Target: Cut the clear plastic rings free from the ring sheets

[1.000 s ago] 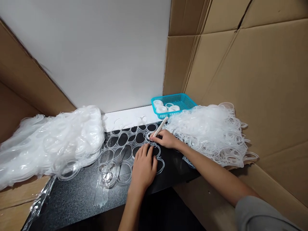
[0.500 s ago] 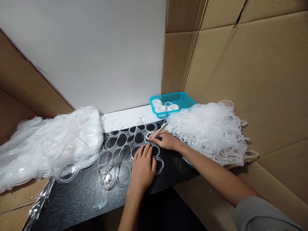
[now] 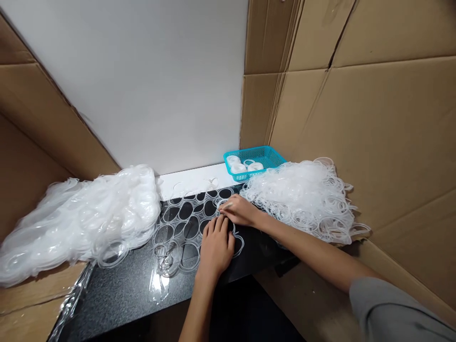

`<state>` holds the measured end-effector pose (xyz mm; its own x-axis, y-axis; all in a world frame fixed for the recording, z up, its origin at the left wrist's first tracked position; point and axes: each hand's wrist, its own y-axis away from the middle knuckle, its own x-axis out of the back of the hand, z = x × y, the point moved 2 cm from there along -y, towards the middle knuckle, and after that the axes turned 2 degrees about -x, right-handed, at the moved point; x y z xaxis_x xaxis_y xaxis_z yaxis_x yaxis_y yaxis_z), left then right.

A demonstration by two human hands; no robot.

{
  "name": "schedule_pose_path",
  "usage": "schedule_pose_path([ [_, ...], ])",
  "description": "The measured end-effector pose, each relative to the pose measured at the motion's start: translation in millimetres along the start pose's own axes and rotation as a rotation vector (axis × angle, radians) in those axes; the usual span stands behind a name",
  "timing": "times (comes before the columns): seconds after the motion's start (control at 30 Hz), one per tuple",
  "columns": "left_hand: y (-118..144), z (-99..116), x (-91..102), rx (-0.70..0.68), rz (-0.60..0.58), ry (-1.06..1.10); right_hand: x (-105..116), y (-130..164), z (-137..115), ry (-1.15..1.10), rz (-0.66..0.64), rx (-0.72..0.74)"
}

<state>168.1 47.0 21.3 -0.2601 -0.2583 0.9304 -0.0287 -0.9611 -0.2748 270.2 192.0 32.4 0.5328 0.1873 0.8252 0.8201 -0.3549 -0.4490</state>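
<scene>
Two bare hands on clear plastic sheet of punched ring outlines (image 3: pixel 185 223), lying flat on black speckled countertop (image 3: pixel 117 289). Left hand (image 3: pixel 216 247) presses sheet, palm down, nothing grasped. Right hand (image 3: pixel 239 210) pinches something thin at sheet's far edge; cannot tell what. Sheet looks light, floppy, slippery; likely best held flat beside rings.

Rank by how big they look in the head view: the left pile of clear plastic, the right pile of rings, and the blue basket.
1. Left pile of clear plastic, though it lies nearer the camera.
2. Right pile of rings, not far behind.
3. Blue basket, plainly smallest, and farthest back.
</scene>
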Motion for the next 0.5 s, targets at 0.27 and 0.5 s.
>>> schedule_pose_path([
  [0.27,2,2,0.7,-0.014,0.028,0.014,14,9,14,-0.453,-0.022,-0.388],
  [0.5,-2,4,2.0,0.003,0.005,0.014,4,19,11,-0.418,0.073,-0.327],
])
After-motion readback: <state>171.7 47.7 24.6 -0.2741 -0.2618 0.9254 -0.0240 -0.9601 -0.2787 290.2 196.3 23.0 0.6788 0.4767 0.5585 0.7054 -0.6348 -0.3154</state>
